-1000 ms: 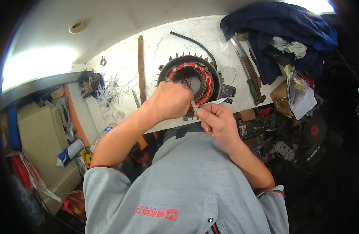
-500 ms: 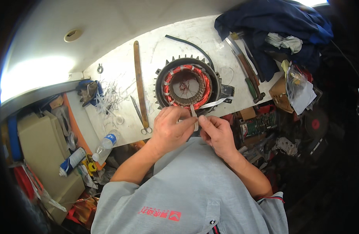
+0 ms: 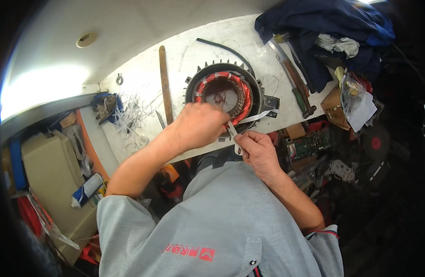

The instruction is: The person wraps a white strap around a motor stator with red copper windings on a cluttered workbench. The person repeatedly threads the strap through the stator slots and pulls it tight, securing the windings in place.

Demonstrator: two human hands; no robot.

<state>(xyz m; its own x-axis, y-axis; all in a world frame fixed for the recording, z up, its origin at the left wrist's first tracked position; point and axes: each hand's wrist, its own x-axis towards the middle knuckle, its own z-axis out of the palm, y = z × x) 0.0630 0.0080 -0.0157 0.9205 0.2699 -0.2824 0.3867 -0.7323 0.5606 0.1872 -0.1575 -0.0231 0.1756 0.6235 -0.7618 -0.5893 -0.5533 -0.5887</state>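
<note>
A motor stator in a finned dark housing stands on the white bench, its red winding ring wrapped with white bands. My left hand lies over the ring's near left edge. Its fingers are curled closed at the winding, and their tips are mostly hidden. Close by on the right, my right hand pinches a white lacing tape. That tape runs up to the winding beside my left fingers, and a loop of it hangs under my right fingertips. Another flat white length stretches right across the housing rim.
Left of the stator lie a long wooden stick, scissors partly under my forearm, and white tape scraps. To the right are a hammer, a green-handled tool, dark clothing and a cardboard box.
My left hand has moved up and forward from the tape onto the winding, its forearm now covering the scissor handles and bottle. My right hand keeps its pinch, slightly lower.
</note>
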